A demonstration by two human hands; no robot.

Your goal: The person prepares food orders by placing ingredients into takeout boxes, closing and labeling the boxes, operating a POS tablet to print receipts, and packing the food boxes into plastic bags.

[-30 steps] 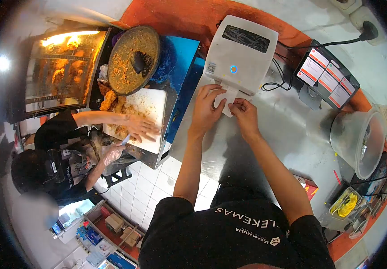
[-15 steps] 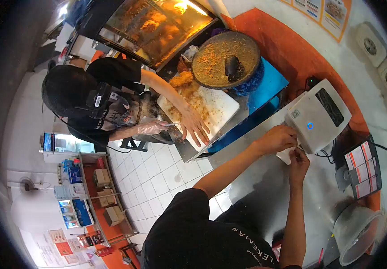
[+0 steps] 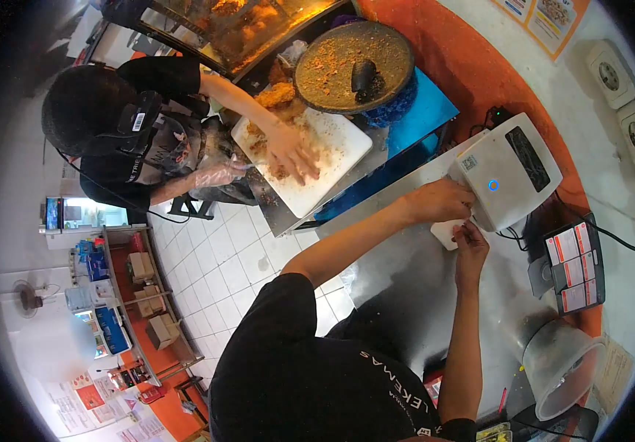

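Observation:
A white box-shaped machine, apparently a receipt printer [image 3: 512,173], stands on the metal counter with a blue-ringed button lit. My left hand [image 3: 441,201] is at its front edge, fingers curled; the fingertips are partly hidden against the machine. Just below it, my right hand [image 3: 472,247] pinches the edge of a white paper slip [image 3: 445,233] that hangs out by the machine's front. Whether the left fingers also grip the paper is hard to see.
A co-worker [image 3: 140,140] works at a white cutting board [image 3: 310,162] with crumbs and fried food. Beside it sits a large stone mortar [image 3: 332,70]. A card stand [image 3: 573,261] and a clear plastic tub [image 3: 560,368] are on the counter's right. Sockets [image 3: 612,74] line the wall.
The whole view has shifted, so everything appears further left and up. My hands stay at the printer and more of the paper slip shows. The co-worker's hand has moved over the board.

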